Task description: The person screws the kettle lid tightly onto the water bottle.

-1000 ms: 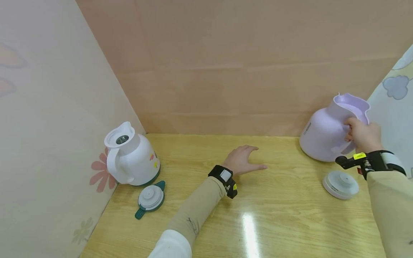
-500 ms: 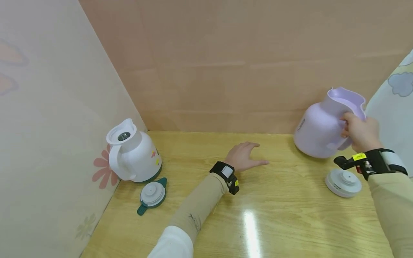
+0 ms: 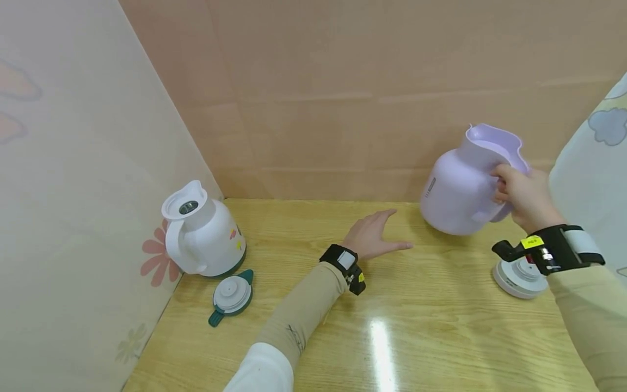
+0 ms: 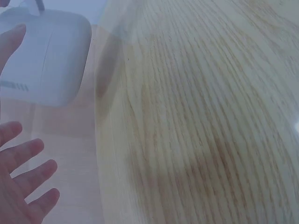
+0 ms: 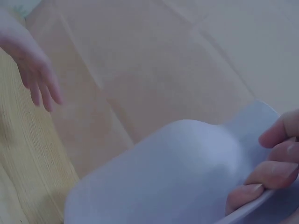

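My right hand (image 3: 521,197) grips the handle of a lilac jug (image 3: 458,188), lidless and held just above the wooden table (image 3: 392,326) near the back wall. The right wrist view shows the fingers (image 5: 275,163) curled round the handle and the jug body (image 5: 163,177). My left hand (image 3: 374,235) hovers over the table's middle with fingers spread and straight, holding nothing, a short way left of the jug. In the left wrist view the left hand (image 4: 21,186) is at the lower left and the lilac jug (image 4: 44,60) is beyond it.
A white round lid (image 3: 519,276) lies on the table under my right wrist. At the back left stands a white jug (image 3: 201,234) with a green base, its green-edged lid (image 3: 231,296) lying in front. Panels wall in the left, back and right sides.
My right hand has lifted the lilac jug off the table and carried it leftward, towards the middle. My left hand has stayed in place, rising slightly.
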